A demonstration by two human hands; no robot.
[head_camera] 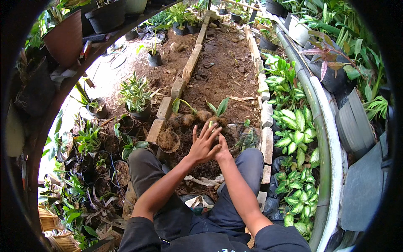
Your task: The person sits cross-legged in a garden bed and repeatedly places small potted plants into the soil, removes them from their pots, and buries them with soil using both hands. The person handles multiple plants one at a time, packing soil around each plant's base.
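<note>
My left hand (203,143) is spread over the soil between my knees, fingers apart, its palm turned toward my right hand (223,148). The right hand is partly covered by the left, and what sits between them is mostly hidden. A small green shoot (211,124) shows at the left fingertips. Just beyond lies a row of brown fibrous root balls (204,116), one with upright green leaves (223,106). To the left of my hands stands a round container of brown fibre (168,140). Dark loose soil (204,168) lies below my wrists.
Brick edging (192,63) borders the bare soil bed (220,69) on the left, with pale blocks (267,141) on the right. Potted plants (138,97) crowd the left. Variegated plants (297,126) line a bamboo pole (321,141) at right. A netted clump (248,137) sits by my right knee.
</note>
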